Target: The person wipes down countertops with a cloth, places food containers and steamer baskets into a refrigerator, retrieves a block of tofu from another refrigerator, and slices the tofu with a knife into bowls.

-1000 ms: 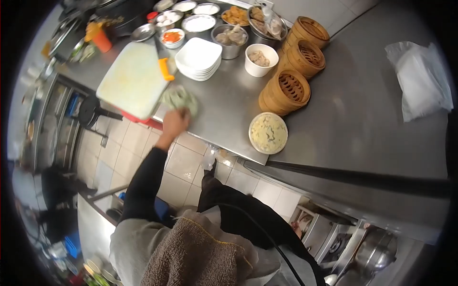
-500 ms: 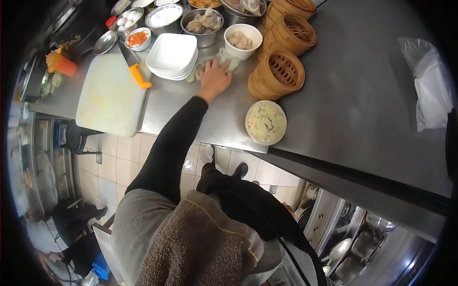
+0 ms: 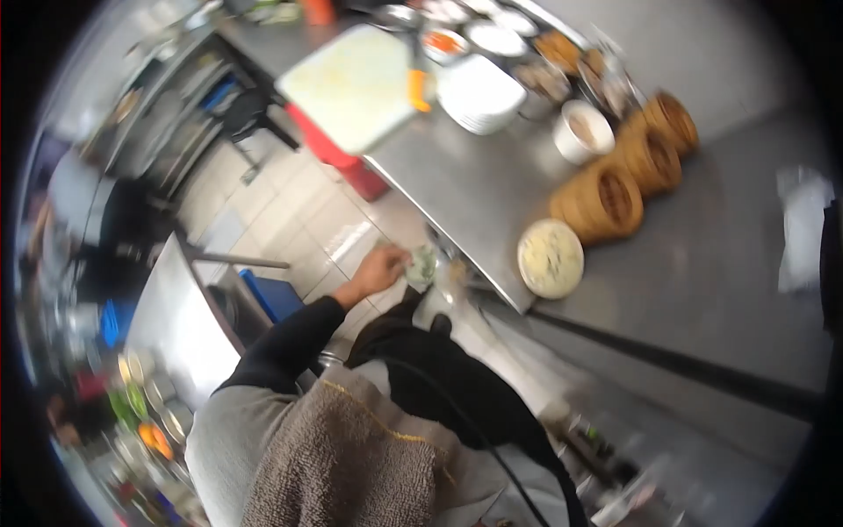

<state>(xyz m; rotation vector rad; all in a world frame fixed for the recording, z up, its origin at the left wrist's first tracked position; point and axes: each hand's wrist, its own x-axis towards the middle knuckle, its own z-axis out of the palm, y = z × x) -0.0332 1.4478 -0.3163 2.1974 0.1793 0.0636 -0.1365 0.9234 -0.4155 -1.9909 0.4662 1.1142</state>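
Observation:
My left hand (image 3: 379,270) is closed around a pale green cloth (image 3: 423,266), held low in front of me and off the worktop's near edge. Part of the cloth hangs out beyond my fingers. I do not see my right hand. On the steel worktop (image 3: 439,180), the nearest item is a round tub with pale, dark-flecked contents (image 3: 551,259). Behind it stand bamboo steamers (image 3: 606,204). A stack of white square bowls (image 3: 479,92) sits farther back, beside a white paper bowl (image 3: 583,132).
A white cutting board (image 3: 356,83) overhangs the front edge, and an orange-handled knife (image 3: 417,90) lies by it. Under it is a red container (image 3: 364,180). Another steel table (image 3: 180,325) stands at left. A person (image 3: 105,202) is at far left. Plastic bags (image 3: 803,233) lie at right.
My left hand has lifted the green cloth from beside the white bowls and drawn it back below the counter edge. The view has turned left, with motion blur.

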